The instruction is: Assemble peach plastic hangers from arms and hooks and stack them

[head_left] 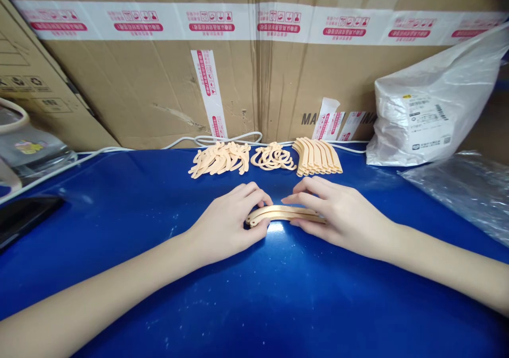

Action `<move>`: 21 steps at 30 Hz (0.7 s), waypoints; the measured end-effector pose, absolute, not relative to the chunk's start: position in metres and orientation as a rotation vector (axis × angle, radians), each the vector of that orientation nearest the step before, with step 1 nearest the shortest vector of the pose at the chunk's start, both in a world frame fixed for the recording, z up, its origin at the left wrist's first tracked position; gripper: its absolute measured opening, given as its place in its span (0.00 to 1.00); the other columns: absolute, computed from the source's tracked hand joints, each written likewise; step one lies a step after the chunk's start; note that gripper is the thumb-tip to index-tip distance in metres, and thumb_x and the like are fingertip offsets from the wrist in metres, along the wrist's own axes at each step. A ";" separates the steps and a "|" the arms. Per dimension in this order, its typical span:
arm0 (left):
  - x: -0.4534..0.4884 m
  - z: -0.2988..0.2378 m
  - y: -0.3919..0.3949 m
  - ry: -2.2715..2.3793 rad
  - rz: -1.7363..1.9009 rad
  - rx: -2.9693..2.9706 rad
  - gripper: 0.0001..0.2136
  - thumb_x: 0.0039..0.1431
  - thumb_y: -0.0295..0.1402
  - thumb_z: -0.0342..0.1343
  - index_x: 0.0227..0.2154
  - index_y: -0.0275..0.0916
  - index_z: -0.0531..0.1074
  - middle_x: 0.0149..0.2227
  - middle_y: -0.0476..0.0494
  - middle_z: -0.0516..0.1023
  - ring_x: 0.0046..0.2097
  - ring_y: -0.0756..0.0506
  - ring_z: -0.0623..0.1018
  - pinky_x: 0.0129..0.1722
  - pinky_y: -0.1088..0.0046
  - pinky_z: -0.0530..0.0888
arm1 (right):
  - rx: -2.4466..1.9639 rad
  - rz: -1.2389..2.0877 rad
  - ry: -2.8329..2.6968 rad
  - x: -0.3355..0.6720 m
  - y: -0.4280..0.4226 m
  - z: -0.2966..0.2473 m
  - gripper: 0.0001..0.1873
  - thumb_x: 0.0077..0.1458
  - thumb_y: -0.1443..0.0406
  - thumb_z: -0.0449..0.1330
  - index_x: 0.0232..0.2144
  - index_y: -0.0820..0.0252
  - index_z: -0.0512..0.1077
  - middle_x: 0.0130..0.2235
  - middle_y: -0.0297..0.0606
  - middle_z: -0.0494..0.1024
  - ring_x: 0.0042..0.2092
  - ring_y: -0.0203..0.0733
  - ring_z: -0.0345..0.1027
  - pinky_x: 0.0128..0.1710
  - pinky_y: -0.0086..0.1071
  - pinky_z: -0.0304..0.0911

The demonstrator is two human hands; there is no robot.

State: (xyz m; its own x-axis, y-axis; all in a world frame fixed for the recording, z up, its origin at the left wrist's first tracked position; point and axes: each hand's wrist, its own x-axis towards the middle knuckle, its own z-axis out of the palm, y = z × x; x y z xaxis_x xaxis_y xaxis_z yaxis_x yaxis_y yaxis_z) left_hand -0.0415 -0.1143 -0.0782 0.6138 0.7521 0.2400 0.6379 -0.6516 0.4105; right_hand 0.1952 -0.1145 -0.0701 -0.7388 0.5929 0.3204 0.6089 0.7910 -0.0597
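Note:
Two curved beige plastic strips [284, 212], which look like hanger arms, lie side by side low over the blue table. My left hand [234, 217] closes on their left end, thumb at the near side and fingertips at the far side. Round their right part curls my right hand [344, 212], its thumb along the near edge and its fingers over the far edge; the right end is hidden behind that hand. Small holes show at the left tips of the strips.
Along the back of the blue table [238, 305] lie a pile of short curved pieces [220, 159], a pile of hooks [273, 157] and a row of curved strips [316, 156]. Behind stand cardboard boxes [159, 93] and a white cable [191, 141]. A plastic bag [417, 119], phone [29, 217] and clear jug [29, 140] flank them.

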 end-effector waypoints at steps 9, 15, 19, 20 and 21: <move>-0.041 -0.080 -0.114 1.068 0.577 2.570 0.09 0.59 0.31 0.51 0.42 0.42 0.69 0.40 0.48 0.72 0.41 0.46 0.71 0.39 0.68 0.69 | -0.877 0.164 -2.766 0.215 -0.100 -0.069 0.16 0.62 0.57 0.54 0.47 0.60 0.73 0.39 0.41 0.75 0.38 0.41 0.69 0.38 0.34 0.64; -0.041 -0.079 -0.113 1.033 0.554 2.585 0.09 0.60 0.32 0.50 0.43 0.42 0.68 0.41 0.47 0.72 0.41 0.46 0.71 0.41 0.67 0.69 | -0.897 0.330 -2.731 0.216 -0.099 -0.071 0.17 0.61 0.54 0.56 0.44 0.58 0.73 0.36 0.36 0.72 0.34 0.37 0.67 0.32 0.30 0.61; -0.042 -0.079 -0.113 1.024 0.563 2.573 0.08 0.61 0.32 0.50 0.42 0.42 0.68 0.41 0.48 0.72 0.41 0.46 0.71 0.41 0.68 0.69 | -0.906 0.385 -2.718 0.216 -0.098 -0.071 0.17 0.60 0.53 0.56 0.43 0.58 0.73 0.35 0.34 0.71 0.32 0.35 0.65 0.31 0.28 0.59; -0.042 -0.079 -0.113 1.022 0.565 2.572 0.08 0.61 0.32 0.50 0.42 0.42 0.68 0.41 0.48 0.72 0.41 0.46 0.71 0.41 0.68 0.69 | -0.904 0.393 -2.717 0.216 -0.098 -0.071 0.17 0.60 0.53 0.56 0.42 0.58 0.73 0.34 0.34 0.71 0.32 0.34 0.65 0.30 0.28 0.58; -0.042 -0.079 -0.113 1.021 0.568 2.573 0.08 0.61 0.32 0.50 0.43 0.42 0.68 0.41 0.48 0.72 0.41 0.46 0.71 0.41 0.68 0.69 | -0.900 0.397 -2.717 0.216 -0.097 -0.071 0.18 0.60 0.52 0.56 0.42 0.58 0.73 0.34 0.34 0.71 0.31 0.34 0.65 0.30 0.28 0.58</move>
State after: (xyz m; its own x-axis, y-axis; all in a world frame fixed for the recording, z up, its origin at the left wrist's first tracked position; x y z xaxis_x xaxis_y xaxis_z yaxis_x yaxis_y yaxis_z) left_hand -0.0418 -0.1131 -0.0792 0.6665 0.7042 0.2447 0.5795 -0.6959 0.4242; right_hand 0.2163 -0.0974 -0.0711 -0.7775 0.6107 0.1500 0.5423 0.7719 -0.3317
